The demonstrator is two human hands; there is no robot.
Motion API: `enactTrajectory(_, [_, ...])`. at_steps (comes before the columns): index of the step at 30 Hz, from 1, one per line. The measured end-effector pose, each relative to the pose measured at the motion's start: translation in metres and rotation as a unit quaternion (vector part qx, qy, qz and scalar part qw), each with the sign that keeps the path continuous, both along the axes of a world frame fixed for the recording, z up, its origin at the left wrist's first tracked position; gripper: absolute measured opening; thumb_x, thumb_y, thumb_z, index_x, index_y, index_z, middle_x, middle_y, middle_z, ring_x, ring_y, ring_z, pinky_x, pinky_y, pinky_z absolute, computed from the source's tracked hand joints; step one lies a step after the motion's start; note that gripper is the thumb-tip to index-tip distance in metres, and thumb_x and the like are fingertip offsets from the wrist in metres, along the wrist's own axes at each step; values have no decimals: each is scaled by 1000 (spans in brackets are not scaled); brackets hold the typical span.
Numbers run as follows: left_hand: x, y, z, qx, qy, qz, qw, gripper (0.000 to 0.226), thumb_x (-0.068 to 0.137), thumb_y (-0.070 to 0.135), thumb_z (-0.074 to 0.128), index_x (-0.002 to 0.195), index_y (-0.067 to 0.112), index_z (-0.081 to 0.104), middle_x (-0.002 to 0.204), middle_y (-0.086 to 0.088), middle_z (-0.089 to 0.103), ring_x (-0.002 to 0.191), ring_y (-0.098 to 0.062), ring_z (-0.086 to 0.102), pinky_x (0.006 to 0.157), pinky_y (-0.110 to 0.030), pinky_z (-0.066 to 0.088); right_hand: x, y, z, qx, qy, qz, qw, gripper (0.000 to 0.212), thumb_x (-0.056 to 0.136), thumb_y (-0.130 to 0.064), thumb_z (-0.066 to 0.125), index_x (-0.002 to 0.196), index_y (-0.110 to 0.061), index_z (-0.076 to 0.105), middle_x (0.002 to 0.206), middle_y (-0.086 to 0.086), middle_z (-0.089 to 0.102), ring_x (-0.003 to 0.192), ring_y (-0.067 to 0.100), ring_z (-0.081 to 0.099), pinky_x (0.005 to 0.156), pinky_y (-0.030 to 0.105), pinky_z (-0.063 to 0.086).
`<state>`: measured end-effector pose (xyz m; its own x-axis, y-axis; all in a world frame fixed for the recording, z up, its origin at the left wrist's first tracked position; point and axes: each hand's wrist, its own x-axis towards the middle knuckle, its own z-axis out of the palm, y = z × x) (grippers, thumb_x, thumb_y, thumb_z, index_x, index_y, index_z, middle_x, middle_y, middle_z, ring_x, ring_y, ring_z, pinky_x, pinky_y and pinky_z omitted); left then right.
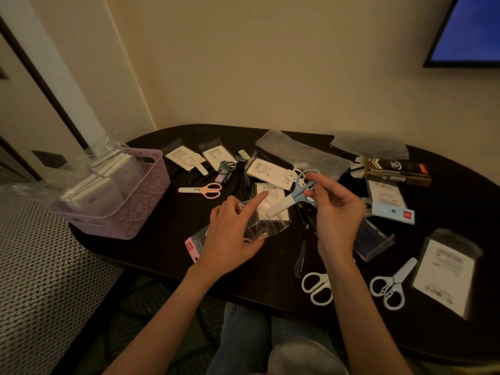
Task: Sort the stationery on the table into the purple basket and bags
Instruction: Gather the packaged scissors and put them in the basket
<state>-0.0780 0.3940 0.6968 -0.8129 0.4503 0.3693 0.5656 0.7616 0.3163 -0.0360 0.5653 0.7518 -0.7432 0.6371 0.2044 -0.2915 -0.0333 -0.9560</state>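
Above the middle of the desk, my right hand pinches blue scissors by the handles, capped blade pointing into the clear bag my left hand grips, forefinger straight. The purple basket sits at the desk's left edge.

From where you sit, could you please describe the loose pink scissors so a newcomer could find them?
Start at the purple basket on the table's left. Just right of it lie the pink scissors, alone with peach handles and a white blade cap.
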Motion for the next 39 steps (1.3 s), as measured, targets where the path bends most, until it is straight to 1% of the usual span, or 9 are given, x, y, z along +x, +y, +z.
enactTrajectory(7, [-3, -2, 0, 28, 12, -1, 1000, 100, 80, 50, 69, 152, 42, 0, 110, 5, 37, 100, -8, 36, 98, -30, 27, -9, 2, -7, -111, -38, 9, 993, 23, 92, -1, 56, 93, -18, 72, 99, -2, 72, 80, 3, 68, 76, 18, 53])
enactTrajectory(14, [-7, -1, -1, 12, 5, 34, 999, 104, 77, 55, 69, 154, 17, 9, 129, 0, 40, 116, -13, 39, 105, -29, 24, -15, 7, -8, -201, -76, 18, 977, 18, 92, 0, 56, 100, -7, 71, 99, 3, 71, 78, 7, 69, 77, 21, 55])
enactTrajectory(18, [-8, 3, 0, -17, 6, 49, 999, 108, 74, 59, 69, 153, 16, 10, 131, -3, 38, 119, -16, 37, 96, -25, 20, -15, 5, -10, -217, -76, 11, 973, 18, 92, 1, 56, 102, -4, 70, 100, 5, 71, 80, 8, 69, 73, 19, 55])
enactTrajectory(21, [-7, 9, 0, -39, -2, 44, 998, 113, 72, 64, 68, 154, 15, 7, 131, -3, 36, 118, -17, 36, 95, -27, 24, -13, 3, -11, -232, -81, 15, 969, 19, 92, 2, 55, 104, -2, 69, 103, 7, 71, 85, 10, 69, 73, 19, 55])
enactTrajectory(25, [-9, 13, 0, -21, -10, 41, 999, 108, 73, 63, 68, 152, 14, 13, 131, -3, 37, 119, -17, 36, 98, -29, 27, -12, -3, -12, -207, -82, 12, 975, 19, 92, 2, 55, 100, -5, 70, 105, 6, 71, 85, 9, 69, 77, 20, 56])
enactTrajectory(28, [-12, 12, 1, -19, -24, 55, 998, 109, 70, 62, 72, 151, 15, 18, 131, -3, 37, 119, -16, 35, 97, -27, 27, -13, -4, -13, -151, -61, -23, 986, 20, 93, 0, 54, 101, -8, 71, 103, 4, 71, 75, 0, 68, 70, 14, 53])
enactTrajectory(34, [-15, 10, 4, 11, -45, 57, 997, 112, 59, 68, 78, 146, 20, 26, 130, 1, 33, 118, -13, 33, 94, -24, 24, -14, -1, -14, -89, -45, -43, 994, 21, 93, -1, 55, 100, -13, 72, 103, 1, 70, 76, 0, 68, 66, 9, 49])
enactTrajectory(37, [-16, 11, 8, 54, -71, 42, 995, 99, 68, 69, 70, 144, 21, 30, 126, 4, 33, 111, -5, 29, 95, -24, 25, -14, -2, -14, -88, -38, -36, 995, 21, 93, -1, 56, 98, -14, 72, 103, 3, 71, 76, -1, 68, 67, 10, 50])
enactTrajectory(39, [-16, 10, 10, 96, -94, 30, 990, 79, 83, 67, 53, 142, 19, 34, 124, 4, 38, 112, -6, 34, 98, -28, 30, -14, -2, -15, -91, -33, -36, 995, 21, 93, -1, 56, 97, -14, 72, 102, 4, 70, 78, -1, 68, 68, 11, 51])
